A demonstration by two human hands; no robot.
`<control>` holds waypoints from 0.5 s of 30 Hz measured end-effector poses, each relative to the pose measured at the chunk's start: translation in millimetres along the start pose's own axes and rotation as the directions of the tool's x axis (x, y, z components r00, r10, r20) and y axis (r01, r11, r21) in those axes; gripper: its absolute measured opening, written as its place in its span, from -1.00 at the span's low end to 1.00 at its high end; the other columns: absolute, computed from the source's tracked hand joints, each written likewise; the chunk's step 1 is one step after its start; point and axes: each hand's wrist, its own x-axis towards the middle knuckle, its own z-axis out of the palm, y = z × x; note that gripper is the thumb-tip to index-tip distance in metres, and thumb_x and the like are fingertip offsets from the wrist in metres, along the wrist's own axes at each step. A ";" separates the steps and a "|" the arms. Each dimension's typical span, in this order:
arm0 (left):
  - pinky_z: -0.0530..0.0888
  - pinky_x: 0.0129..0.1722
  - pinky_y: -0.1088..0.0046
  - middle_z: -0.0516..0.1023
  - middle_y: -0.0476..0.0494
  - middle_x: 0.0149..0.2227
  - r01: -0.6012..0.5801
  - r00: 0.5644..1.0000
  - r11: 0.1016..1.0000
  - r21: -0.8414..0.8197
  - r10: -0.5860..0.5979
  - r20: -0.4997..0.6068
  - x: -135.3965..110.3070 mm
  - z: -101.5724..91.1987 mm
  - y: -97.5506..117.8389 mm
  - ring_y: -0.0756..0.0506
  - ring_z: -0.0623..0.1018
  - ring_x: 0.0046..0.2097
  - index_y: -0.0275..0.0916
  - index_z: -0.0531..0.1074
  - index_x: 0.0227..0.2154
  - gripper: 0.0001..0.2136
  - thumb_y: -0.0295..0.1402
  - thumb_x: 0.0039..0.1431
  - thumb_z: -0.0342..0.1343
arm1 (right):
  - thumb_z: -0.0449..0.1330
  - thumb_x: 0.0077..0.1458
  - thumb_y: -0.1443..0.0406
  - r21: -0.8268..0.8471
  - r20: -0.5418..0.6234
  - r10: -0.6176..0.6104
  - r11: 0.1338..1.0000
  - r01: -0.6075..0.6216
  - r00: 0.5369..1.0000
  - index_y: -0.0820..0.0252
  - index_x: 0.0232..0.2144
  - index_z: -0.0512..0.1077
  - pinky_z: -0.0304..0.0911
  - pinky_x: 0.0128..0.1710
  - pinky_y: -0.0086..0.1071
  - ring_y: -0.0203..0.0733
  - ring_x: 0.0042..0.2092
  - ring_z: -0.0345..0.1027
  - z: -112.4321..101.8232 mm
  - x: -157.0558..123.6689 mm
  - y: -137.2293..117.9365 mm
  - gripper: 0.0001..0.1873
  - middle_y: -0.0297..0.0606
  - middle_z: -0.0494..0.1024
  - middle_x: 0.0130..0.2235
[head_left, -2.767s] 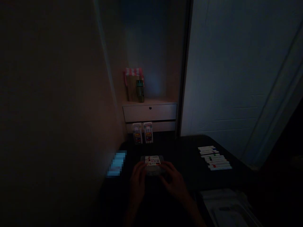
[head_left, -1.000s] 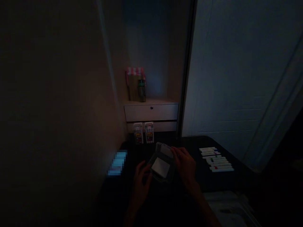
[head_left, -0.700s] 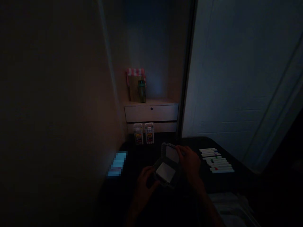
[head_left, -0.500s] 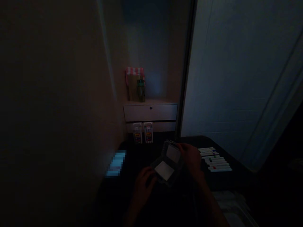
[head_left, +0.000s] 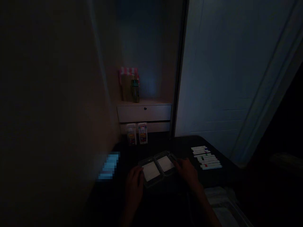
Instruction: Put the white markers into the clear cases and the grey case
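Case lies unfolded on the tabletop, its halves side by side, between the left hand at its left edge and the right hand at its right. Markers lie in a row farther right. A pixelated patch sits at the left, by the wall. Behind the case, two packs stand side by side before the drawers. Above these, on the shelf, a bottle stands before a board-like item. Container: near right.
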 end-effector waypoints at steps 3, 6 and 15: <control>0.49 0.16 -0.06 0.60 -0.26 0.03 0.007 1.000 1.000 -0.007 -0.007 -0.026 1.4 0.5 -1.0 -0.31 0.57 0.09 -0.14 0.60 -0.08 -0.70 -0.17 0.33 0.04 | 0.11 0.35 0.01 -0.013 0.023 -0.009 1.000 0.009 1.000 0.03 -0.09 0.64 0.35 -0.34 -0.37 -0.12 -0.28 0.61 -0.4 -10.0 0.3 -0.61 -0.08 0.61 -0.14; 0.48 0.18 -0.08 0.58 -0.25 0.08 -0.007 1.000 1.000 0.018 0.008 -0.019 0.9 1.4 1.0 -0.33 0.56 0.13 -0.13 0.60 -0.08 -0.71 -0.14 0.27 0.13 | 0.07 0.37 0.00 0.017 0.009 -0.022 1.000 0.022 1.000 0.02 0.02 0.59 0.38 -0.28 -0.35 -0.09 -0.20 0.61 -8.3 -18.1 7.9 -0.57 -0.10 0.60 -0.10; 0.49 0.16 -0.12 0.60 -0.29 0.08 -0.059 0.998 0.995 0.086 0.055 0.043 2.4 3.3 -0.8 -0.35 0.57 0.12 -0.16 0.60 -0.11 -0.70 -0.14 0.27 0.10 | -0.04 0.37 0.27 -0.007 -0.200 -0.046 0.999 0.046 0.979 0.25 0.17 0.48 0.41 0.04 -0.15 0.05 0.04 0.52 -39.9 -19.0 124.3 -0.54 0.06 0.53 0.11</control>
